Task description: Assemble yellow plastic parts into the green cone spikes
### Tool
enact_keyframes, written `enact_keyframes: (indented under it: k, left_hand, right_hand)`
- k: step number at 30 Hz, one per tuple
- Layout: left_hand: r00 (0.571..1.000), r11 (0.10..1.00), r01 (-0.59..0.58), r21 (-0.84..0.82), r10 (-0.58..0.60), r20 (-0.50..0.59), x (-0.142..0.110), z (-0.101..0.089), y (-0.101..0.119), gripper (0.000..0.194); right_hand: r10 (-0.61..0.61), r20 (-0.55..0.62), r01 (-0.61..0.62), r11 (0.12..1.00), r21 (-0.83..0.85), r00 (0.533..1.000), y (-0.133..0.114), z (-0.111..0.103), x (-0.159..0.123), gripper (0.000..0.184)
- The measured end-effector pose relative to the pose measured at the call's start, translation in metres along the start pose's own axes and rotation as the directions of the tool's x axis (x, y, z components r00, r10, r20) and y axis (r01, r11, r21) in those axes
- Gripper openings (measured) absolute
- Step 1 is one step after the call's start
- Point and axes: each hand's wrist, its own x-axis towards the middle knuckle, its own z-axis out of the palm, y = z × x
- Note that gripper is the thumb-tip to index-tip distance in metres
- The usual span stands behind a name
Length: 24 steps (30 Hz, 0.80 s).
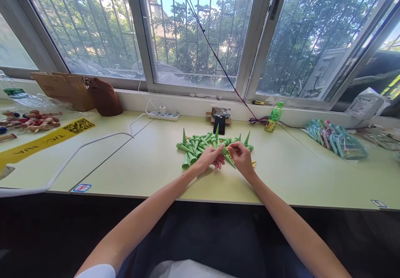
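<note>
A pile of several green cone-shaped pieces (200, 145) lies on the pale green table (150, 165), some lying flat and some standing point up. My left hand (210, 159) and my right hand (240, 157) meet just in front of the pile. Both have their fingers curled round one green cone (226, 155) held between them. A few small yellow bits show under my right hand, too small to name.
A black phone (219, 125) leans behind the pile, beside a white power strip (163, 115) and a green bottle (274, 117). Teal plastic items (337, 138) lie at the right. Wooden toys (31, 120), a cardboard box (64, 87) and a brown bag (104, 97) sit at the left.
</note>
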Motion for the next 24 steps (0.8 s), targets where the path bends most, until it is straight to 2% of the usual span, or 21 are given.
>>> enact_keyframes:
  k: [9,17,24]
  left_hand:
    - [0.982,0.982,-0.175,0.070,0.180,-0.062,0.000,0.000,-0.002,0.056]
    - [0.923,0.929,-0.328,0.174,0.354,-0.153,0.002,0.002,-0.008,0.047]
    - [0.864,0.848,-0.383,0.366,0.470,-0.183,0.004,-0.002,-0.013,0.043]
  right_hand:
    - [0.028,-0.020,-0.028,1.000,-0.010,0.999,-0.002,0.000,0.001,0.026]
    - [0.071,-0.020,-0.070,0.997,0.044,0.997,0.002,0.000,0.002,0.029]
    - [0.104,-0.017,-0.102,0.991,0.083,0.994,0.001,0.001,0.002,0.034]
